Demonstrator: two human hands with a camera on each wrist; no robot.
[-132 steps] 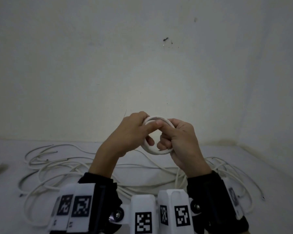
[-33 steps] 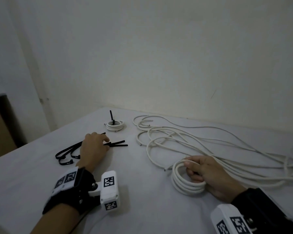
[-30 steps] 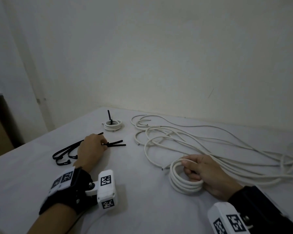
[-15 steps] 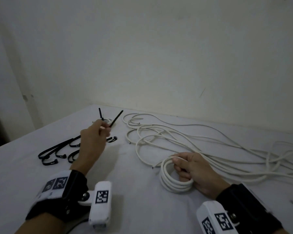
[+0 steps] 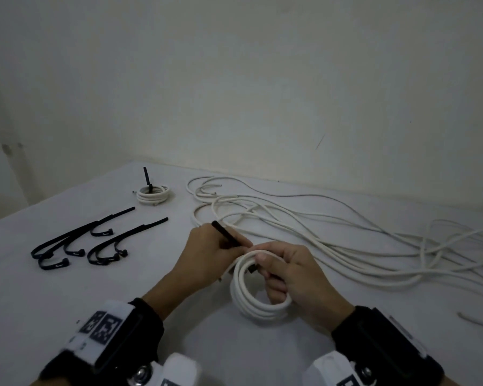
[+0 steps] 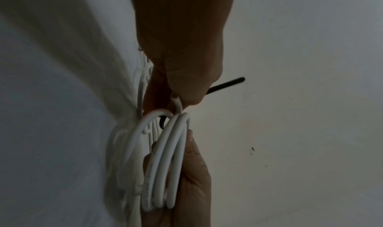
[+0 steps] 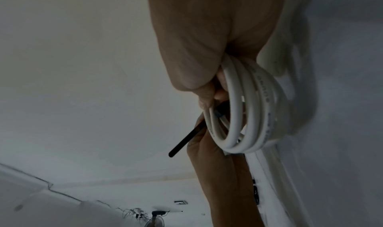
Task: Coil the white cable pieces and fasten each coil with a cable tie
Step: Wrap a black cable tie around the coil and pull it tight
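Coil [image 5: 258,298] gripped in your right hand [image 5: 296,277]; left hand [image 5: 207,254] pinches cable tie [image 5: 226,234], apparently threading through; loosen, and loops spring apart.

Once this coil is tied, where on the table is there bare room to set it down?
Bare table lies in front of the spare black ties, left of the left hand. A smaller gap sits between those ties and the finished coil. Right of the right hand it is crowded with loose white cable.
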